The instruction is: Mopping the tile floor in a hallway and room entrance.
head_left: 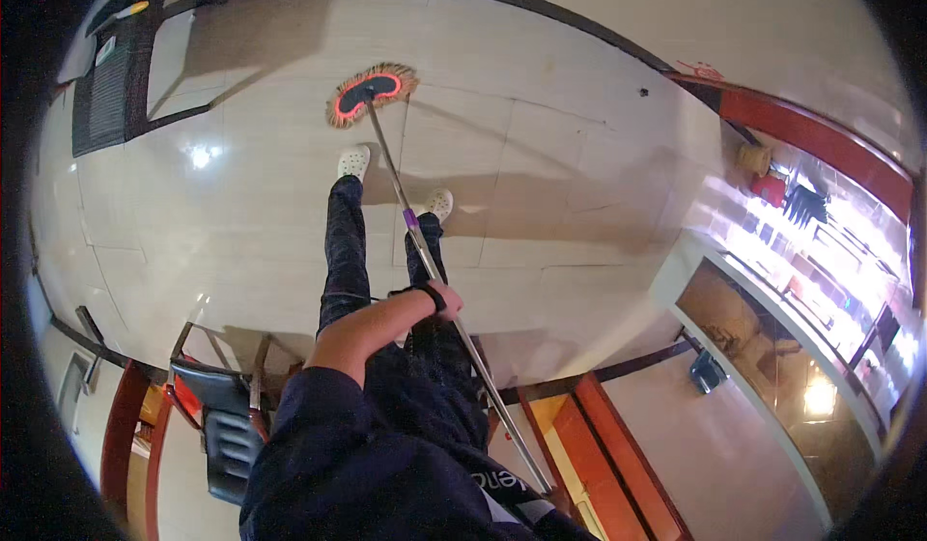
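A long-handled dust mop [370,94] lies with its oval head on the tiled floor, ahead of my feet. Its beige fringe surrounds a dark plate edged in bright red-orange. From the head a metal pole [388,150] with a purple collar [410,219] slants back toward my body. My left hand [447,301], with a dark band at the wrist, is closed around the middle of this pole. The pole's upper end runs beside my dark top to the lower edge. My right hand cannot be made out there.
My white clogs [354,161] stand behind the mop head. A dark-framed chair [106,97] is at the far left, and a black padded chair [227,425] at the near left. On the right stand a glass-fronted counter [690,280] and a red-brown doorway [618,454].
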A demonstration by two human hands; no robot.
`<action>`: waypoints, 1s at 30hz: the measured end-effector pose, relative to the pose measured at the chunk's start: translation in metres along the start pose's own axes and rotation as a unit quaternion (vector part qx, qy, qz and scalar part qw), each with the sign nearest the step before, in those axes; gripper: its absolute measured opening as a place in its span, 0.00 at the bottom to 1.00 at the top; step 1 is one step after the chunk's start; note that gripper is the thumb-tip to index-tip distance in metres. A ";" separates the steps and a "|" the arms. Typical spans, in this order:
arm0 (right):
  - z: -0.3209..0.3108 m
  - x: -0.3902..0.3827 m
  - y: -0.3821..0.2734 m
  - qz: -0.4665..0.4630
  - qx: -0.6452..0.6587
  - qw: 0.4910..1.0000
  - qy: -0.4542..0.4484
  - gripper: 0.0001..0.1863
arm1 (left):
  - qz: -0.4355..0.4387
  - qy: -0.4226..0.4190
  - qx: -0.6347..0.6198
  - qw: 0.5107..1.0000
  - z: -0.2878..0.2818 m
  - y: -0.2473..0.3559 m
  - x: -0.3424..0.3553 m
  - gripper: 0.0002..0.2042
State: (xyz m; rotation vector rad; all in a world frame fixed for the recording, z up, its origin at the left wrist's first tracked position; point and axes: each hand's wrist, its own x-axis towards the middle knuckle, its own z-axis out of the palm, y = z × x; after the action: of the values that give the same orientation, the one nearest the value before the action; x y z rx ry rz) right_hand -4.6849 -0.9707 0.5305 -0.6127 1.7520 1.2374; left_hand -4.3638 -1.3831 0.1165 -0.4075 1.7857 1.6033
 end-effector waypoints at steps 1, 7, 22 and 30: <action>0.002 0.000 -0.027 -0.004 0.007 1.000 0.003 0.17 | 0.004 0.030 -0.024 0.999 0.002 -0.019 -0.011 0.18; -0.030 -0.019 -0.164 -0.021 0.026 0.998 0.045 0.16 | -0.045 0.170 -0.047 0.983 -0.015 -0.103 -0.085 0.17; 0.006 -0.023 -0.332 -0.121 0.164 0.971 0.124 0.13 | -0.204 0.442 -0.043 0.872 -0.012 -0.207 -0.151 0.18; 0.196 -0.049 -0.230 -0.055 0.166 0.978 0.118 0.18 | -0.115 0.194 0.041 0.974 0.113 -0.121 -0.104 0.15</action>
State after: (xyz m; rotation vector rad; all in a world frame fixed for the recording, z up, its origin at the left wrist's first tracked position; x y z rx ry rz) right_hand -4.4062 -0.8827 0.4383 -0.6662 2.0358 0.7950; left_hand -4.1797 -1.3198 0.0967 -0.9038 1.9940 1.3487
